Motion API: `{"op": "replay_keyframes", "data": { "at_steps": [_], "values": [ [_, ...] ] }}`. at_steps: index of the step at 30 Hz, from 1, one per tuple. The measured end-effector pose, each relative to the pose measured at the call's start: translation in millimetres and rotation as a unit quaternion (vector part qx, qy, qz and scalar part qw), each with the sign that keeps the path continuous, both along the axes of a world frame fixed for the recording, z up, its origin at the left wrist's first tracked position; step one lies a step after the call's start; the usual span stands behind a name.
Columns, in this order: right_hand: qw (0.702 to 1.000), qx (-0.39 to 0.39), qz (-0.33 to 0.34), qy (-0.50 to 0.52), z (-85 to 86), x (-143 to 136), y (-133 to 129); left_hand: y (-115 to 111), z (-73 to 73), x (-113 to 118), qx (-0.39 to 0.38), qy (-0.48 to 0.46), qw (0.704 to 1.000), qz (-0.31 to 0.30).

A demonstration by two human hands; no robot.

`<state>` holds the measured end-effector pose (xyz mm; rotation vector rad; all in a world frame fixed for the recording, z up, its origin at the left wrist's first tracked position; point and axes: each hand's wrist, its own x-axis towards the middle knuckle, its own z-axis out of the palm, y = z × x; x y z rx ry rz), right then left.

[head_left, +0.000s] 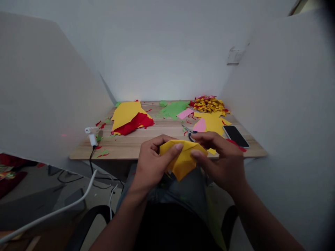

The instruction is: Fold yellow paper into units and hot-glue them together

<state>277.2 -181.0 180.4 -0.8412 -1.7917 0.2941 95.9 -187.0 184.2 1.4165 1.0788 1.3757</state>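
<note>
Folded yellow paper (183, 161) is above the person's lap (188, 190), near the wooden desk (131, 143); the left hand (154, 160) grips one side, thumb in front; the right hand (225, 162) touches the other with its thumb, fingers curled, whether gripping I cannot tell. Scissors (191, 133), a phone (236, 136) and paper scraps (174, 109) lie beyond

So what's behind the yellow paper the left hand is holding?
Past the yellow paper, scissors and tabletop show; below, blue trousers. The left hand partly curls behind it, but the paper hides those fingertips and whatever's directly behind.
</note>
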Motion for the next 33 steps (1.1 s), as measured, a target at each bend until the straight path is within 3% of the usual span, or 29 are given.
{"op": "replay_keyframes", "data": {
  "at_steps": [3,10,15,18,21,24,27,29,33],
  "values": [
    [0.999,-0.039,0.001,0.027,-0.6,-3,6,4,-5.1,1,0.003,0.004,1.000,0.016],
    [0.990,-0.127,0.067,-0.006,-6.7,-1,23,20,-17.6,-1,-0.042,0.049,0.996,-0.062],
    [0.981,-0.181,0.054,0.035,-22.7,-10,36,33,-31.0,-12,-0.100,0.054,0.989,-0.096],
    [0.959,-0.263,0.090,0.054,-32.0,-14,44,40,-42.9,-23,-0.126,0.056,0.976,-0.169],
    [0.910,-0.376,0.138,0.105,-40.7,-20,54,46,-57.5,-37,-0.158,0.037,0.965,-0.206],
    [0.876,-0.433,0.178,0.119,-49.7,-27,68,56,-68.2,-49,-0.176,0.037,0.964,-0.197],
    [0.870,-0.452,0.183,0.072,-59.5,-37,84,70,-74.2,-60,-0.181,0.089,0.962,-0.182],
    [0.875,-0.455,0.156,0.058,-68.5,-44,95,81,-80.7,-65,-0.184,0.093,0.966,-0.154],
    [0.873,-0.476,0.076,0.078,-98.7,-58,113,99,-108.6,-72,-0.187,0.030,0.982,-0.028]
  ]
}}
